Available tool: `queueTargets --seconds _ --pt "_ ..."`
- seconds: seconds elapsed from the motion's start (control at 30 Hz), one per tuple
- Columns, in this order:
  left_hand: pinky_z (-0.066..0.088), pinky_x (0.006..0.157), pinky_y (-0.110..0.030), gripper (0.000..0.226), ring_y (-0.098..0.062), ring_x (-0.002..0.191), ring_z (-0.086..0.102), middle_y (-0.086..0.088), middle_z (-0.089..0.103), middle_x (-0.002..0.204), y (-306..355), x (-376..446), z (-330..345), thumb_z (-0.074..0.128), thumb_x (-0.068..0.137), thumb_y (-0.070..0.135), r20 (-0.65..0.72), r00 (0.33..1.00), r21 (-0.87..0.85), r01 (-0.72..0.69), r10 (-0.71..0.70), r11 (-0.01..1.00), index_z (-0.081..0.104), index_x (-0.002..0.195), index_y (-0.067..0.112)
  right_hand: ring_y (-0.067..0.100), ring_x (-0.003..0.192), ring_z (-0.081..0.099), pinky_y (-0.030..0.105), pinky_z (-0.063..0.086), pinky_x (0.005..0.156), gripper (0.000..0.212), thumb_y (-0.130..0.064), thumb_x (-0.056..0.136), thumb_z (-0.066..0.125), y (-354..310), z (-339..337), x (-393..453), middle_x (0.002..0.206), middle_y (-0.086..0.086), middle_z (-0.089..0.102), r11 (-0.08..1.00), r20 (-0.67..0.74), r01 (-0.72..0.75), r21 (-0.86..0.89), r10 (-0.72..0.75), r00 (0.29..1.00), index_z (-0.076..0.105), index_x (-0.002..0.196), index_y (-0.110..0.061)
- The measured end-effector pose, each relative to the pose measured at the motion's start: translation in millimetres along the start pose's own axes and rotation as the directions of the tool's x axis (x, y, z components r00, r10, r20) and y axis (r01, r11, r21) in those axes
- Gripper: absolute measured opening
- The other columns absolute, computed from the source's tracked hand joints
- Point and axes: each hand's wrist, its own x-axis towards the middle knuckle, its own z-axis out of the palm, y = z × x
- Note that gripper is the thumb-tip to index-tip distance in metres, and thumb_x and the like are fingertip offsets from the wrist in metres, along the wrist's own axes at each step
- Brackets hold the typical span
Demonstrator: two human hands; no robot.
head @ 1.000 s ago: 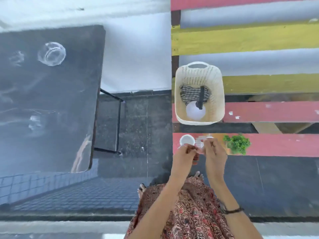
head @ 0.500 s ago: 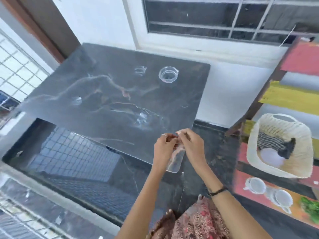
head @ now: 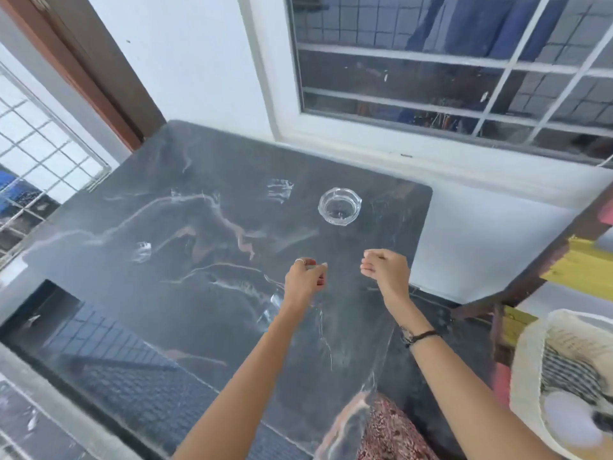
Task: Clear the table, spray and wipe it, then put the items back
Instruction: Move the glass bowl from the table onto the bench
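The dark marble-patterned table [head: 215, 327] fills the middle of the view. A clear glass ashtray [head: 339, 205] stands near its far right corner. My left hand [head: 305, 282] reaches over the table's middle and pinches the rim of a clear drinking glass [head: 270, 308], which hangs below the fingers and is hard to make out. My right hand [head: 386, 270] hovers beside it, a little to the right, with loosely curled fingers that hold nothing. Two more small clear glassy shapes [head: 280, 190] [head: 142, 251] show on the tabletop; I cannot tell what they are.
A white woven basket [head: 530, 366] with a checked cloth [head: 570, 370] and a white round thing inside sits at the lower right on a painted bench [head: 583, 270]. A window and white wall lie behind the table, a metal grille to the left.
My view has swung from the bench to the table. Both hands carried the clear glass over the table; my right hand has let go and moved right.
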Motion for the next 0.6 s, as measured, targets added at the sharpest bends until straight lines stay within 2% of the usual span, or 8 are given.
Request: queueTargets --seconds 0.2,0.27,0.33,0.4,0.47,0.53,0.6 --pt "0.053 0.085 -0.046 0.054 -0.029 0.069 0.060 -0.002 0.058 0.066 54 102 31 0.054 0.087 0.035 -0.060 0.998 0.096 -0.002 0.008 0.995 0.038 0.133 0.012 0.016 0.059 0.060 0.021 0.057 0.055 0.031 -0.016 0.086 0.063 -32 34 91 0.072 0.010 0.060 0.997 0.021 -0.049 -0.064 0.050 0.999 0.054 0.110 0.001" --pt "0.055 0.082 -0.043 0.059 -0.025 0.063 0.061 -0.004 0.060 0.068 63 124 36 0.052 0.088 0.038 -0.068 0.998 0.105 0.014 -0.007 0.994 0.033 0.139 0.015 0.016 0.056 0.059 0.031 0.059 0.063 0.044 -0.025 0.085 0.063 -35 47 111 0.071 0.009 0.060 0.986 0.035 -0.089 -0.138 0.094 0.995 0.046 0.120 -0.005" --pt "0.057 0.076 -0.040 0.057 -0.024 0.060 0.063 -0.006 0.062 0.067 69 139 38 0.053 0.088 0.039 -0.071 0.997 0.107 0.038 -0.030 0.994 0.036 0.138 0.018 0.017 0.053 0.059 0.034 0.059 0.062 0.048 -0.031 0.084 0.063 -33 58 126 0.077 0.012 0.062 0.967 0.041 -0.107 -0.230 0.120 0.992 0.041 0.119 -0.007" --pt "0.059 0.066 -0.036 0.043 -0.022 0.056 0.064 -0.008 0.063 0.065 70 152 41 0.053 0.089 0.031 -0.058 0.998 0.127 0.033 -0.026 0.991 0.045 0.129 0.017 0.018 0.051 0.061 0.033 0.058 0.056 0.039 -0.029 0.085 0.060 -29 65 138 0.088 0.017 0.065 0.941 0.041 -0.070 -0.330 0.089 0.995 0.040 0.110 -0.007" --pt "0.058 0.057 -0.031 0.031 -0.021 0.053 0.063 -0.007 0.063 0.065 72 158 43 0.049 0.089 0.020 -0.054 0.999 0.167 0.003 0.006 0.986 0.053 0.119 0.016 0.022 0.053 0.064 0.028 0.057 0.054 0.024 -0.017 0.086 0.052 -28 68 146 0.092 0.020 0.065 0.920 0.056 -0.023 -0.390 0.048 0.997 0.039 0.103 -0.007" --pt "0.058 0.056 -0.030 0.027 -0.021 0.052 0.063 -0.007 0.062 0.065 75 158 46 0.044 0.087 0.013 -0.050 0.998 0.220 -0.038 0.050 0.975 0.056 0.110 0.013 0.024 0.055 0.066 0.013 0.047 0.045 0.017 -0.009 0.085 0.046 -29 66 149 0.091 0.021 0.065 0.910 0.083 0.002 -0.416 0.036 0.996 0.039 0.101 -0.007" --pt "0.059 0.058 -0.034 0.025 -0.022 0.051 0.064 -0.007 0.062 0.065 74 152 48 0.042 0.085 0.011 -0.044 0.997 0.237 -0.056 0.068 0.970 0.056 0.106 0.012 0.021 0.053 0.065 0.010 0.040 0.038 0.014 -0.008 0.085 0.044 -30 60 147 0.091 0.022 0.065 0.906 0.115 0.020 -0.423 0.032 0.993 0.039 0.098 -0.007"
